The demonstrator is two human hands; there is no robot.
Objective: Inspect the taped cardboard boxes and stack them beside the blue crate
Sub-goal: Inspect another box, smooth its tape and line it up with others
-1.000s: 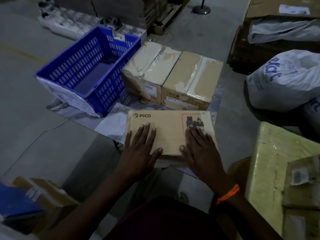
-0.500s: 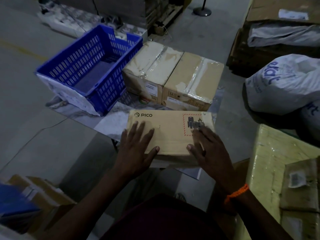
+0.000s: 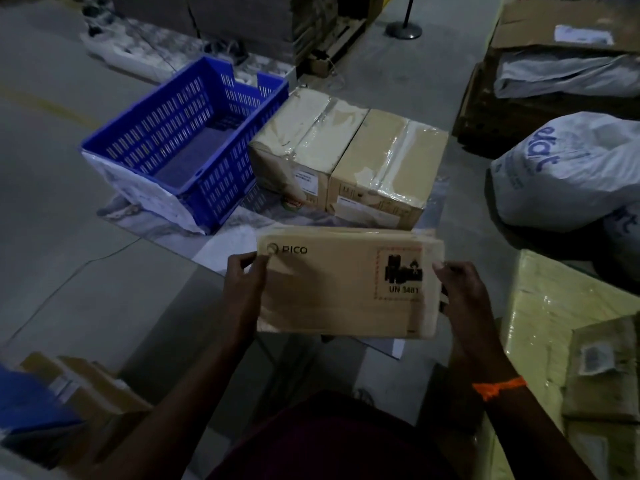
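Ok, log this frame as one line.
phase: inspecting | held: flat tan PICO-printed cardboard box | left hand: grips left edge | right hand: grips right edge | two taped brown boxes beside blue plastic crate

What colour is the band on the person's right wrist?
Orange. The wristband shows best in the head view, just below the hand.
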